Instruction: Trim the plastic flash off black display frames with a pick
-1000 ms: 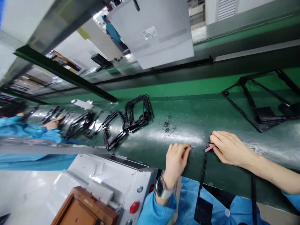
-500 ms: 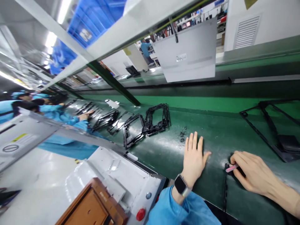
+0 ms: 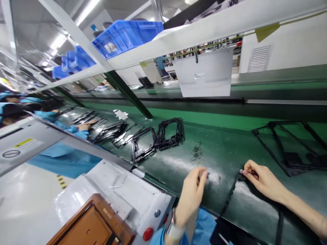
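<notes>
My right hand [image 3: 265, 182] pinches a small flat pink tool [image 3: 244, 172], its exact kind unclear, at the corner of a thin black frame [image 3: 230, 195]. That frame lies on the green bench close to me, and part of it is hidden under my right hand and forearm. To the left, my left hand [image 3: 190, 194] is raised a little with thumb and fingertips drawn together; a dark bit seems to show between them, too small to name. A scatter of tiny black scraps [image 3: 196, 152] lies on the bench beyond my left hand.
Stacked black frames [image 3: 170, 134] sit left of the scraps, with more black frames [image 3: 288, 149] at the right. A white machine [image 3: 143, 200] with a red button [image 3: 148, 234] and brown fixture [image 3: 89, 221] borders the bench. Co-workers' blue sleeves [image 3: 81, 133] show far left.
My left hand has gone from spread flat to fingertips closed, and has come nearer me. The right hand still holds the pink tool at the frame's corner. The head view has shifted.
</notes>
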The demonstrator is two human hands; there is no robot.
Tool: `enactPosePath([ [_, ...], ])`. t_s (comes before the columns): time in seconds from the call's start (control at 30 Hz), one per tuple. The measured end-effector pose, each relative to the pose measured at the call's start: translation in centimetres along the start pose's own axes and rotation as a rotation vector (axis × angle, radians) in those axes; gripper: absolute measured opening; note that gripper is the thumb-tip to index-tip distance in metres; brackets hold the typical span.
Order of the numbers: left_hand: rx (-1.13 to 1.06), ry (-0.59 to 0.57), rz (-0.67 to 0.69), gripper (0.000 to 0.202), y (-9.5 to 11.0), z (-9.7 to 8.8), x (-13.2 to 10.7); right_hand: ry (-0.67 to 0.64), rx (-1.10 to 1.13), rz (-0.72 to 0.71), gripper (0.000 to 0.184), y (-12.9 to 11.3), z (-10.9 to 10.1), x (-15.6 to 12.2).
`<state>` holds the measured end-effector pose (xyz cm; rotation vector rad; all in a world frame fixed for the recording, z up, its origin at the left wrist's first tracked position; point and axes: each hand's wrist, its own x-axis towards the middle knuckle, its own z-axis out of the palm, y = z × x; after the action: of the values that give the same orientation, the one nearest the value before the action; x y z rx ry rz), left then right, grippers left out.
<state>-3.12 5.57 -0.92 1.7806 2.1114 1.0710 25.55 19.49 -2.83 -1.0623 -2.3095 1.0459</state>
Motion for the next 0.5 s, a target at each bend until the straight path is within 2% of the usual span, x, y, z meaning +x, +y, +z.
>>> enactPosePath([
  [0.07,-0.081,-0.196,-0.022,0.02,1.0,-0.1,-2.8,0.049,0.167,0.05,0.024,0.1,-0.8,0.1],
  [0.1,-0.084,-0.251,-0.031,0.019,1.3,0.0,-3.5,0.105,0.224,0.064,0.029,0.0,-1.2,-0.1],
  [0.17,-0.071,-0.274,-0.028,0.018,1.3,0.0,-3.2,0.251,0.263,0.094,0.041,-0.2,-1.8,-1.1],
  [0.23,-0.066,-0.245,0.016,0.016,1.2,0.0,-0.9,0.36,0.242,0.134,0.047,-0.9,-2.1,-3.2],
  [0.3,-0.07,-0.226,0.073,0.015,1.4,0.3,2.7,0.351,0.226,0.177,0.048,-1.9,-1.9,-6.0],
  [0.4,-0.082,-0.266,0.19,0.02,2.9,2.5,8.4,0.162,0.216,0.204,0.045,-3.7,-0.7,-10.5],
  [0.43,-0.088,-0.307,0.242,0.024,3.7,3.7,10.1,0.089,0.232,0.211,0.046,-4.2,-0.1,-11.8],
  [0.5,-0.104,-0.4,0.352,0.033,5.5,6.7,12.7,0.032,0.218,0.227,0.041,-4.8,1.2,-13.9],
])
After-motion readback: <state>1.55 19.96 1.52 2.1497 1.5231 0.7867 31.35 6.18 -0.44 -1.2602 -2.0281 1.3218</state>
